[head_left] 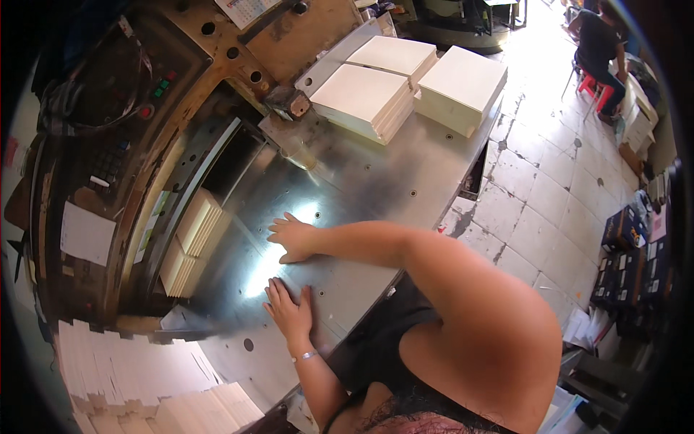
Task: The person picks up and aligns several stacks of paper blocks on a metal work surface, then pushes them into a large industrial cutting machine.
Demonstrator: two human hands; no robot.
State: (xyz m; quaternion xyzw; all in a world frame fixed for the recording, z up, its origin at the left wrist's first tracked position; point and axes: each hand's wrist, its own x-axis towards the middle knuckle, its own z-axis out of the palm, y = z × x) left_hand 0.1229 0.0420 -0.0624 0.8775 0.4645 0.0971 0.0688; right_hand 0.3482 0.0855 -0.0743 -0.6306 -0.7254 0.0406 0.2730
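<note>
My left hand (289, 311), with a silver bracelet at the wrist, lies on the shiny metal table (376, 170) with its fingers spread. Just beyond it, my right hand (295, 239) rests on the same surface, palm down and fingers apart. Neither hand holds anything. To the left of both hands, two side-by-side stacks of cream paper (191, 242) stand under the edge of a large worn machine (137, 210), apart from my fingers. A bright glare lies on the metal around my fingertips.
White paper stacks (383, 94) stand at the table's far end, another stack (463, 87) beside them. More piled paper (130, 362) fills the lower left. Beyond the table's right edge are a tiled floor (538, 181), dark boxes (625, 275) and a seated person (600, 54).
</note>
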